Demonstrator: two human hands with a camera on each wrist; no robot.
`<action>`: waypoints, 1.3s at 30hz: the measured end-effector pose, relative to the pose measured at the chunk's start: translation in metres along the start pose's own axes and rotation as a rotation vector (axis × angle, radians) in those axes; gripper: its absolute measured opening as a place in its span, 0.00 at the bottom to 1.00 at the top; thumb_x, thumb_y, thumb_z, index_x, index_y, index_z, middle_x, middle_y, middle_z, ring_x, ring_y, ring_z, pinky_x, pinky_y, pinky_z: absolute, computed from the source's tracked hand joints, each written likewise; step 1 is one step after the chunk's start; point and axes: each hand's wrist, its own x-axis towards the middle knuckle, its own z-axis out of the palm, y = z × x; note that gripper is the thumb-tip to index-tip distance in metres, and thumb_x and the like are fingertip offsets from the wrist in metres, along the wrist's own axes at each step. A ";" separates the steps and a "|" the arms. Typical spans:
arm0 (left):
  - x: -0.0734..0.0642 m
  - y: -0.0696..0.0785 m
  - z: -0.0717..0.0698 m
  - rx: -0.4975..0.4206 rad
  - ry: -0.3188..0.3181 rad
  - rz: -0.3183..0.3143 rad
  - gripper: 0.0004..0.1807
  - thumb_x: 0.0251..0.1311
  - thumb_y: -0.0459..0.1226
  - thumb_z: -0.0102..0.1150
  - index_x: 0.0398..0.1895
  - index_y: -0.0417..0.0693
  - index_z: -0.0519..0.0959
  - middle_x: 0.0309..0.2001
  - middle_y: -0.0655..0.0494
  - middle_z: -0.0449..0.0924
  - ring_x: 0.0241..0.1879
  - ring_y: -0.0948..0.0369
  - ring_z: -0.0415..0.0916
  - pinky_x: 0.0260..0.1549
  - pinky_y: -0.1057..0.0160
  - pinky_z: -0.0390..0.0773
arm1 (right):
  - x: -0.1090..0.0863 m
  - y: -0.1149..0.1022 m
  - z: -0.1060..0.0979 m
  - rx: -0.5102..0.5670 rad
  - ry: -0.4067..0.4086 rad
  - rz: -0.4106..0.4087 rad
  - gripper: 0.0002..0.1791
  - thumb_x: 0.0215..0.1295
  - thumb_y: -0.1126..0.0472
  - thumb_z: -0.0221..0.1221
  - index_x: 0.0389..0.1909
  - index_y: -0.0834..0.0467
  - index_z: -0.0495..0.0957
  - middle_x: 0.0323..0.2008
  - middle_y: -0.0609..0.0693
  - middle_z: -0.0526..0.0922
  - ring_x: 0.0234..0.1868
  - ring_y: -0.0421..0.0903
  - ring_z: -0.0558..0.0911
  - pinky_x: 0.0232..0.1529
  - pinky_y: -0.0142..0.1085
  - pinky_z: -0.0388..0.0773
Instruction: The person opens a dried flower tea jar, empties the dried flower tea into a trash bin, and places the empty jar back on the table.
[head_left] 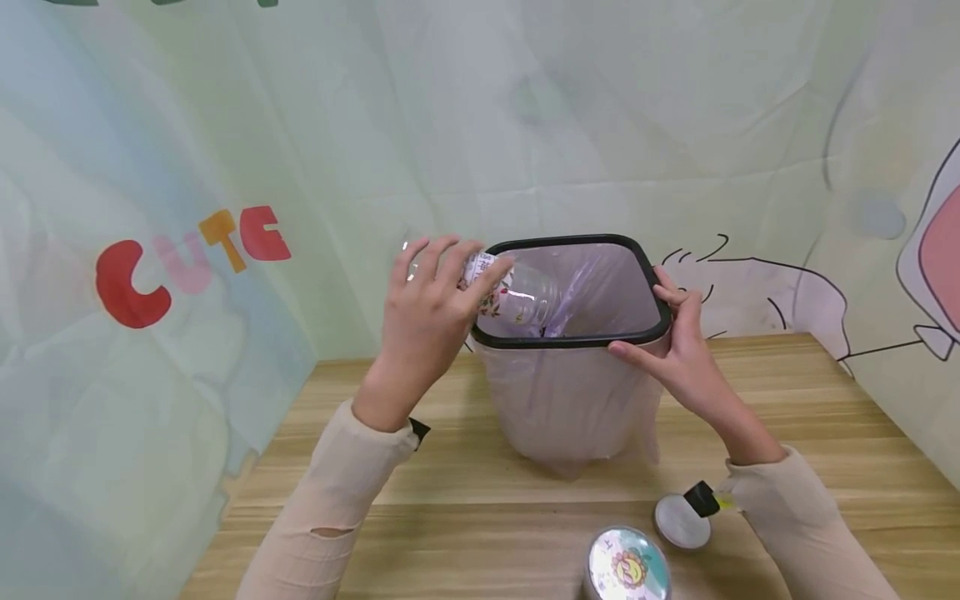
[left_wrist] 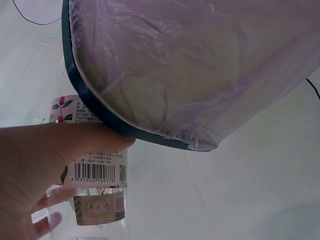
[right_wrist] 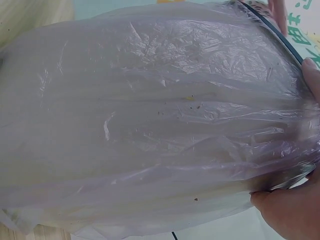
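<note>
My left hand [head_left: 431, 308] grips a clear jar [head_left: 534, 298] with a floral paper label. The jar lies tilted over the left rim of a bin, its mouth end pointing down into the opening. In the left wrist view its barcode label [left_wrist: 100, 172] shows below the thumb. The bin has a black rim ring [head_left: 573, 342] and a thin translucent purple liner [head_left: 611, 287] draped over its outside. My right hand [head_left: 686, 350] holds the rim at the right, thumb in front and fingers behind. Folds of liner hide the bottom inside the bin.
On the wooden table [head_left: 450, 533], nearer me, stands a round container with a smiling-flower top [head_left: 628, 567]. A flat round pale lid [head_left: 681, 525] lies beside it, close to my right sleeve. A printed curtain [head_left: 480, 125] hangs behind the bin.
</note>
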 end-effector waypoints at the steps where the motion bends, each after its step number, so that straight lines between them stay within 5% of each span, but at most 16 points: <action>1: 0.000 0.000 0.000 -0.005 0.002 -0.008 0.18 0.70 0.30 0.54 0.53 0.62 0.84 0.48 0.50 0.80 0.50 0.48 0.75 0.55 0.47 0.72 | 0.000 0.000 0.000 0.004 0.000 -0.004 0.43 0.58 0.64 0.71 0.61 0.65 0.49 0.79 0.44 0.41 0.77 0.49 0.50 0.63 0.23 0.59; 16: -0.009 -0.010 -0.008 -0.054 -0.116 -0.139 0.35 0.41 0.44 0.80 0.58 0.58 0.80 0.48 0.48 0.82 0.46 0.45 0.79 0.42 0.45 0.79 | 0.000 0.000 -0.001 0.000 0.009 -0.021 0.43 0.57 0.65 0.71 0.61 0.66 0.49 0.79 0.45 0.42 0.77 0.50 0.50 0.60 0.18 0.59; 26: -0.016 -0.013 -0.010 -0.101 -0.111 -0.222 0.37 0.40 0.51 0.79 0.58 0.53 0.80 0.43 0.47 0.84 0.37 0.46 0.80 0.28 0.49 0.78 | 0.000 0.002 -0.001 -0.015 0.001 -0.009 0.44 0.58 0.64 0.72 0.63 0.65 0.49 0.79 0.43 0.41 0.77 0.48 0.49 0.64 0.23 0.57; 39: -0.027 -0.011 -0.012 -0.133 -0.101 -0.276 0.39 0.43 0.59 0.74 0.55 0.45 0.80 0.30 0.49 0.82 0.21 0.54 0.76 0.13 0.57 0.69 | 0.000 0.001 0.000 0.009 -0.004 -0.013 0.44 0.58 0.66 0.71 0.62 0.65 0.48 0.79 0.47 0.41 0.77 0.50 0.50 0.59 0.18 0.61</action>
